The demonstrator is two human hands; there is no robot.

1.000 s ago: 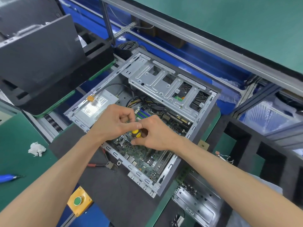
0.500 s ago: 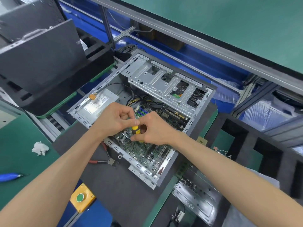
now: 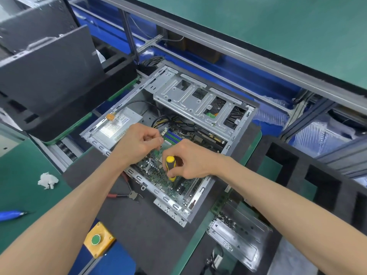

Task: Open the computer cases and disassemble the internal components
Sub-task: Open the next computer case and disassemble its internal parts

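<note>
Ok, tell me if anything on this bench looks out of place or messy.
A crumpled white tissue lies loose on the green mat left of the open computer case. Red-handled pliers sit partly tucked under the case's near edge. Nothing looks spilled or broken; the right hand grips a yellow screwdriver over the motherboard.

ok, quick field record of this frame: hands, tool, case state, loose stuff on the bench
right hand: grips the screwdriver, yellow and black handle, tip down on the motherboard
left hand: fingers curled over the board, beside the screwdriver; whether it pinches anything cannot be told
computer case: lying flat, side open, power supply and drive cage still inside
pliers: red handles, on the mat left of the case
tissue: crumpled, on the green mat
button box: yellow, green button, near edge
</note>
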